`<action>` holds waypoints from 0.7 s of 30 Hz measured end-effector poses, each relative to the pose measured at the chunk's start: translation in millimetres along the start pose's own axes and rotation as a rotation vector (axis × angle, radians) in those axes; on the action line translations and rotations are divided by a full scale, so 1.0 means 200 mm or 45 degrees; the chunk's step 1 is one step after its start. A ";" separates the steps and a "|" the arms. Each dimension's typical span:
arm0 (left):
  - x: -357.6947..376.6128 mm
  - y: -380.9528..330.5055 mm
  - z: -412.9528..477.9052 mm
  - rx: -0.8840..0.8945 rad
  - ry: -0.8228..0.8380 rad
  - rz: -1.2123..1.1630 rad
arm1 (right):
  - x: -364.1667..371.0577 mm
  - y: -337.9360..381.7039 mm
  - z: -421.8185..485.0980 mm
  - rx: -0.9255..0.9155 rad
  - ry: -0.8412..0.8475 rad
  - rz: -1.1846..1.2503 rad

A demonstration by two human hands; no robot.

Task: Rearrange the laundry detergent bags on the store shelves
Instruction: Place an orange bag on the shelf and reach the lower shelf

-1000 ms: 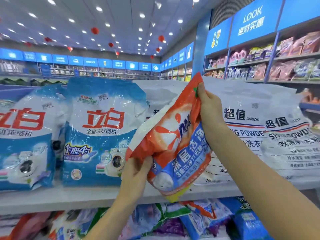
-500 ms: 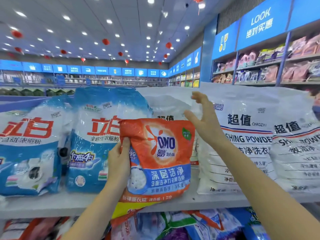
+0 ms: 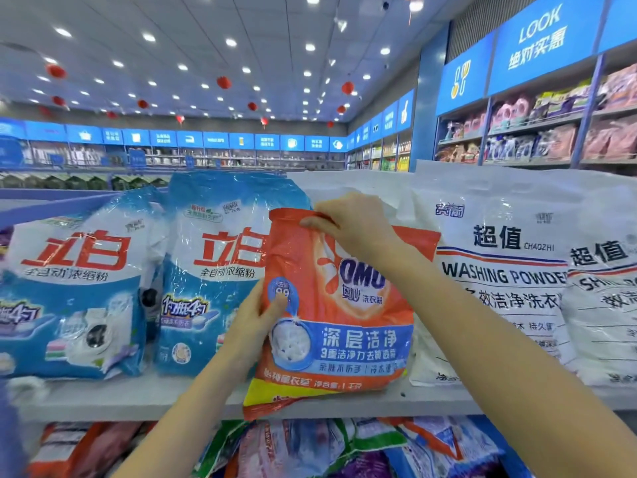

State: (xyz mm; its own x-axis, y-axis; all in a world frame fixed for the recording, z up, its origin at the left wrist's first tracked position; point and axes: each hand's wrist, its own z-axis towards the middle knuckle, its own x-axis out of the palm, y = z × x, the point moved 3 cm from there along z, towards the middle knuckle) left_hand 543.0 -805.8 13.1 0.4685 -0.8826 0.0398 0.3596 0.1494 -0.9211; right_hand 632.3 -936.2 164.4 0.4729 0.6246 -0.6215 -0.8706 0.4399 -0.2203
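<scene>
Both hands clamped on orange OMO bag [image 3: 339,326] — left hand [image 3: 256,326] at side, right hand [image 3: 351,225] on top edge — overhanging shelf [image 3: 138,398] lip between blue bag [image 3: 213,270] and white bag [image 3: 496,277]; push back upright, flush.

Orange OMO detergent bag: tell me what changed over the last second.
The orange OMO detergent bag turned from edge-on to front-facing and now stands on the grey shelf. The right hand let go, then regripped its top; the left hand shifted to its side. Neighbouring blue and white bags stayed.

OMO bag [image 3: 341,305] on shelf [image 3: 138,398] between Liby bag [image 3: 213,270] and washing-powder bag [image 3: 496,277]
</scene>
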 end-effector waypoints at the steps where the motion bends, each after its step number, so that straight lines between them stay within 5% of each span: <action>1: -0.01 0.00 -0.04 0.030 0.071 0.060 | -0.03 0.01 0.02 -0.025 -0.036 -0.036; 11: 0.03 0.02 -0.10 -0.143 0.288 0.066 | -0.15 0.08 0.05 -0.204 -0.318 -0.071; 16: 0.08 0.03 -0.12 -0.140 0.105 -0.014 | -0.13 0.00 0.01 -0.201 -0.328 -0.074; 19: 0.10 0.05 -0.14 -0.160 0.002 -0.087 | -0.13 -0.01 0.01 0.021 -0.208 -0.108; 21: 0.10 0.07 -0.15 -0.189 -0.047 -0.163 | -0.17 -0.06 -0.08 0.153 -0.363 0.156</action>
State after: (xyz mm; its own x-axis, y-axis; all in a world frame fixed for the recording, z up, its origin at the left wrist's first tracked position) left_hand 533.0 -833.7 -10.2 0.4567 -0.8728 0.1722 0.2969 -0.0329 -0.9543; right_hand 625.0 -973.1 176.3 0.3993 0.8257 -0.3985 -0.9092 0.4125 -0.0564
